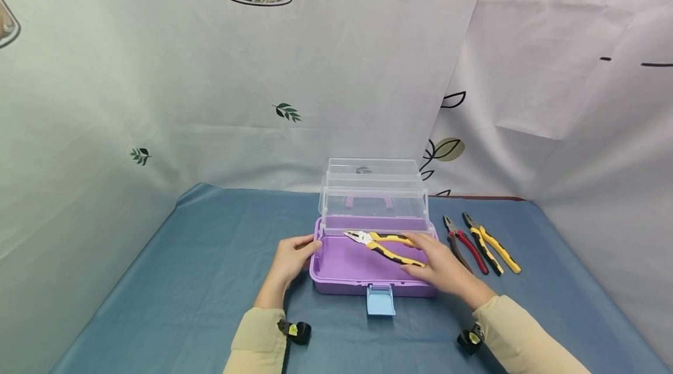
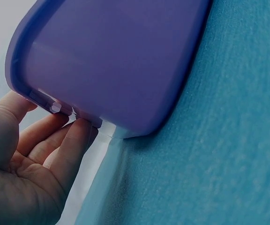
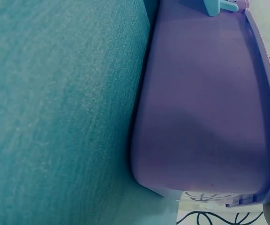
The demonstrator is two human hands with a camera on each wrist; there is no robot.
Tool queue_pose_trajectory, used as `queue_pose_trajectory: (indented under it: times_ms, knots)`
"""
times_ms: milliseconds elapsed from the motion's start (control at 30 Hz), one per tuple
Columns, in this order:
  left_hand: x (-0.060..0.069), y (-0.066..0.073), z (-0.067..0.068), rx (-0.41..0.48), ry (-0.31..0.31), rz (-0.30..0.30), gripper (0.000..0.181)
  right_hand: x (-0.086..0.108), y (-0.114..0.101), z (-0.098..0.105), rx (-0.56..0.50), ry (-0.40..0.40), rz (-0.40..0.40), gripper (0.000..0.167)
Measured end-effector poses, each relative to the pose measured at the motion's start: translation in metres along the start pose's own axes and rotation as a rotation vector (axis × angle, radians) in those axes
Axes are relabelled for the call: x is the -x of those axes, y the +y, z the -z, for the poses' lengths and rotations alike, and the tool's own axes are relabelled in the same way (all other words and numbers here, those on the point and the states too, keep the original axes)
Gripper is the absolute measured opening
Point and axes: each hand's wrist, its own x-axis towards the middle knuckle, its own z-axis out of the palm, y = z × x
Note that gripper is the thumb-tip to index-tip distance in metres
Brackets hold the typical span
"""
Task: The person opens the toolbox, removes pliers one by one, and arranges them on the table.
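Observation:
A purple toolbox [image 1: 347, 289] stands on the table, its clear lid and trays [image 1: 375, 183] folded up at the back and its light-blue latch [image 1: 381, 302] hanging down in front. My left hand [image 1: 292, 257] grips the box's left rim, thumb on top and fingers against the outer side; the left wrist view shows the same hand [image 2: 41, 161] at the box wall. With my right hand [image 1: 439, 263] I hold yellow-and-black combination pliers [image 1: 389, 253] by the handle ends, over the box's inside, jaws pointing left. The right wrist view hides the pliers behind the box wall.
Two more pairs of pliers lie right of the box: one red-and-black [image 1: 471, 250], one yellow-and-black [image 1: 491, 243]. Blue cloth [image 1: 226, 269] covers the table. White patterned fabric [image 1: 236, 70] hangs behind and at the sides.

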Motion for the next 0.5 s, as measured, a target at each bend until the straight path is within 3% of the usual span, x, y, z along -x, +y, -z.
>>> queue_pose_trajectory:
  times_ms: [500]
  knots:
    - [0.0011, 0.0011, 0.0004, 0.014, -0.008, -0.005, 0.038, 0.0094, 0.0032, 0.0044, 0.024, 0.096, -0.005, 0.064]
